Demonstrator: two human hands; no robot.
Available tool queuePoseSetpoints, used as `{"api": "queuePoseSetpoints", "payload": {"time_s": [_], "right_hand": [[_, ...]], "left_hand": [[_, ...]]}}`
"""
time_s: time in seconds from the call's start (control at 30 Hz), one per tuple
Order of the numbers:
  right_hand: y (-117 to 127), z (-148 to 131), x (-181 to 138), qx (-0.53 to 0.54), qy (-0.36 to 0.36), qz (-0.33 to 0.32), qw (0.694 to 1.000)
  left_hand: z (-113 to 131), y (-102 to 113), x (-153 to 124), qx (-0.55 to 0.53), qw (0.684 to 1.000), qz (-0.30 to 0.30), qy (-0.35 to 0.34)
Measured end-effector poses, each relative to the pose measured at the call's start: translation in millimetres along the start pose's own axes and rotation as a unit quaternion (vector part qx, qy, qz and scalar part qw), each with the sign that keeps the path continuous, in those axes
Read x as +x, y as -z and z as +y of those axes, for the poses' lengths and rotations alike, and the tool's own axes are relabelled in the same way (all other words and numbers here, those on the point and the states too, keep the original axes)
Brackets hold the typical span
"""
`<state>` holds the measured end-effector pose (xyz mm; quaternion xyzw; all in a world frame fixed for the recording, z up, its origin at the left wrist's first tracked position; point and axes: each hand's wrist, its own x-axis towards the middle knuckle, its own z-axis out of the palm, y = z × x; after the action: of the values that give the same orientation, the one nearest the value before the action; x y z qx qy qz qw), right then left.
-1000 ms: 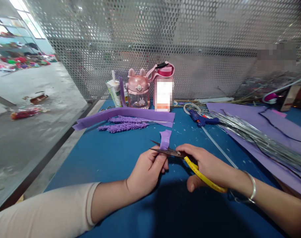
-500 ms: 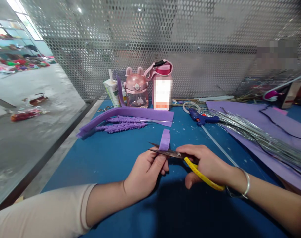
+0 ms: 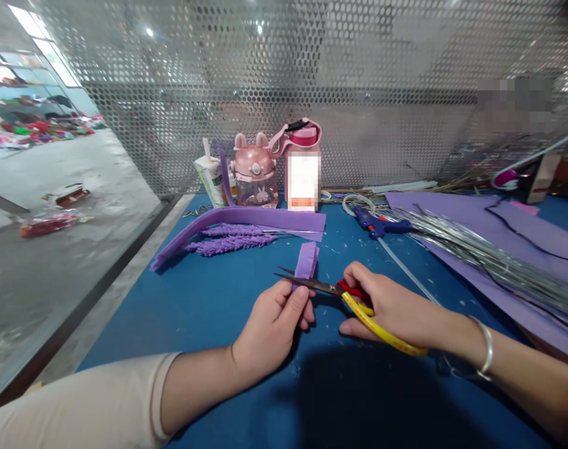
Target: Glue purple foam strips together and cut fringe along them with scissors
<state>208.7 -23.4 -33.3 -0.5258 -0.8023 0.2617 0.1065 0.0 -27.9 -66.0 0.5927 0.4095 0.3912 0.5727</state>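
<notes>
My left hand (image 3: 274, 321) pinches the lower end of a small purple foam strip (image 3: 306, 260), which stands upright above the blue table (image 3: 209, 299). My right hand (image 3: 391, 308) is closed round the yellow and red handles of a pair of scissors (image 3: 340, 292). The dark scissor blades point left and cross the foam strip just above my left fingers. A silver bangle sits on my right wrist.
Behind lie a long purple foam band (image 3: 246, 218), finished purple fringed stems (image 3: 232, 240), a blue glue gun (image 3: 375, 223), a bundle of silver wires (image 3: 475, 252) and large purple foam sheets (image 3: 522, 237). Two pink bottles (image 3: 274, 168) and a drink carton (image 3: 209, 178) stand by the perforated metal screen.
The scissor handles have spread a little, showing the red inner grip. The foam strip and both hands have shifted slightly left and up in view.
</notes>
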Motion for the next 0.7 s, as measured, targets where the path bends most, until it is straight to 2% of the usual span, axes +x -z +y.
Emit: {"api": "queuePoseSetpoints", "payload": {"time_s": [0.13, 0.2, 0.33, 0.43, 0.57, 0.7], "right_hand": [[-1.5, -0.3, -2.8, -0.095, -0.045, 0.03, 0.994], [-1.5, -1.3, -3.6, -0.114, -0.068, 0.025, 0.991], [-2.0, -4.3, -1.7, -0.062, -0.059, -0.012, 0.996], [-5.3, -3.4, 2.6, -0.009, -0.028, -0.002, 1.0], [-8.6, 2.4, 6.7, -0.007, -0.016, 0.014, 1.0], [-6.4, 2.9, 5.3, -0.024, -0.023, 0.001, 0.999]], "left_hand": [[-1.5, -0.2, 0.8, -0.005, 1.0, -0.005, 0.007], [-2.1, -0.2, 1.2, -0.009, 1.0, -0.01, 0.009], [-1.1, -0.2, 1.4, -0.011, 1.0, -0.002, 0.004], [0.6, -0.7, 1.5, -0.018, 1.0, 0.005, -0.002], [0.8, -1.5, 1.3, -0.038, 0.999, -0.005, -0.001], [0.8, -1.0, 0.1, -0.026, 1.0, -0.005, -0.006]]}}
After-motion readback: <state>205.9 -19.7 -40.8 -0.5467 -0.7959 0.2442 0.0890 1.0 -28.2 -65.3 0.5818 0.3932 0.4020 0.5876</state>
